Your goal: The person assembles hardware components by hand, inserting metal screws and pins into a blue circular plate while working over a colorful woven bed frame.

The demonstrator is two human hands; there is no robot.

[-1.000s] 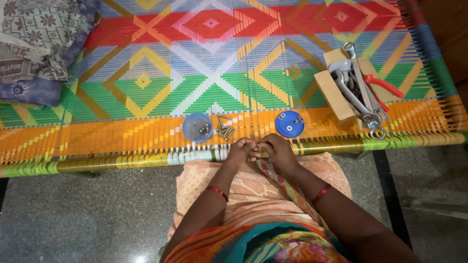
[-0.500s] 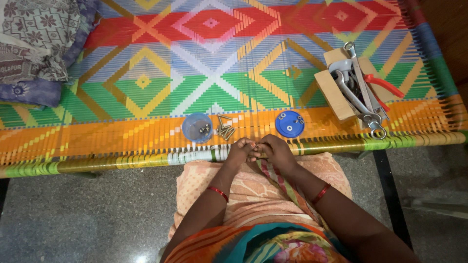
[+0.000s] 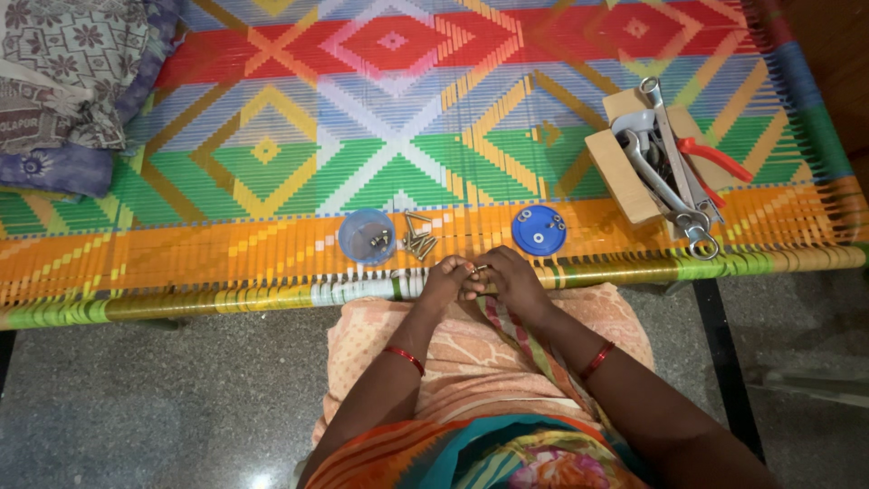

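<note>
your left hand point(image 3: 445, 279) and right hand point(image 3: 512, 277) stayed pinched together on a small bolt point(image 3: 477, 269), barely shifting; cup point(image 3: 366, 237) and lid point(image 3: 538, 230) lay just beyond.

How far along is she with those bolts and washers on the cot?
Nothing finished shows. The blue lid is off and holds washers; the blue cup holds small metal pieces. The left hand and right hand pinch a small metal piece together. Loose bolts and the box of wrenches lie untouched.
</note>
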